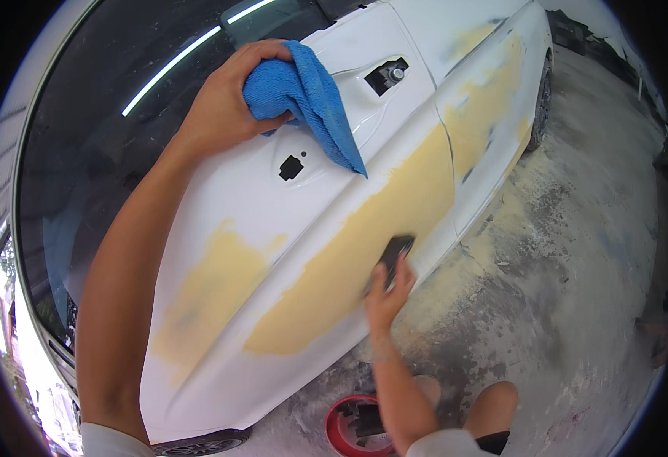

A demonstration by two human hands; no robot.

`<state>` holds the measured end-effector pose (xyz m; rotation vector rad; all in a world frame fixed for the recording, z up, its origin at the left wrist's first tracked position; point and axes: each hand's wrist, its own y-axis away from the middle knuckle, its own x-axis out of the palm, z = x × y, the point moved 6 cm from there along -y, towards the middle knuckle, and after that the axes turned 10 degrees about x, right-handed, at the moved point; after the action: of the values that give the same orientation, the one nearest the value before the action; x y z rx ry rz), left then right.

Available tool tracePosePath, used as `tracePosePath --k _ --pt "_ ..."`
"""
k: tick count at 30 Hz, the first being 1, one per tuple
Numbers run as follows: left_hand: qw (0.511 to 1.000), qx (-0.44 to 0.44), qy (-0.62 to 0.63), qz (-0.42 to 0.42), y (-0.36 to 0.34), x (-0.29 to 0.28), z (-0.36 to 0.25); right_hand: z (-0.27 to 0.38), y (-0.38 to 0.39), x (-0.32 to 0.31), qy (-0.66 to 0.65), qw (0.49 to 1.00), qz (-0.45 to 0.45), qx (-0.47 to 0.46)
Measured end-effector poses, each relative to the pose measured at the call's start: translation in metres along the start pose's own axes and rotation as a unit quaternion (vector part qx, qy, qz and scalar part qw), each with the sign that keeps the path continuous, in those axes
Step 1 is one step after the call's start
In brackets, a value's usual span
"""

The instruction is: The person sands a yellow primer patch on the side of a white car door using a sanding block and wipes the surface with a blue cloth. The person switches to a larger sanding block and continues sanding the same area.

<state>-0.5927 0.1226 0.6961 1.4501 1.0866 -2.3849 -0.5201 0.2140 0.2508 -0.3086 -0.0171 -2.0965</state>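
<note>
My left hand (221, 105) is closed around a bunched blue cloth (309, 100), high on the white car's side (235, 183) by the dark window. A loose corner of the cloth hangs down toward the body crease. Lower down, my right hand (387, 298) grips a dark, flat, block-shaped sanding block (397, 253), slightly blurred. It lies against a wide patch of yellow filler (341, 263) on the lower door. A second yellow patch (220, 282) covers the panel to the left, and another (486, 107) spreads over the panel at the far right.
Below my right forearm, a red bucket (334, 426) holds liquid and dark pieces. Door-handle openings (291, 167) cut into the panel. My bent knees (494, 404) are beside the bucket. Pale dust marks the grey concrete floor (570, 289). Wheels (200, 443) show at both ends.
</note>
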Motion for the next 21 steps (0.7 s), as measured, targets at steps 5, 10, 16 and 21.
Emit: tracePosePath --k 5,10,16,21 --pt "0.999 -0.018 -0.044 0.013 0.004 0.002 0.004 0.012 0.115 0.011 -0.030 0.999 0.010 -0.028" --pt "0.998 -0.018 -0.054 0.012 0.007 0.004 0.005 0.006 -0.150 -0.023 0.014 0.997 -0.036 0.062" --pt "0.999 -0.025 -0.039 0.008 0.002 0.002 0.003 0.014 0.119 0.003 0.022 0.999 0.033 -0.028" --pt "0.999 -0.015 -0.041 0.009 0.002 0.003 0.004 -0.036 0.098 0.006 -0.015 0.996 0.036 0.077"
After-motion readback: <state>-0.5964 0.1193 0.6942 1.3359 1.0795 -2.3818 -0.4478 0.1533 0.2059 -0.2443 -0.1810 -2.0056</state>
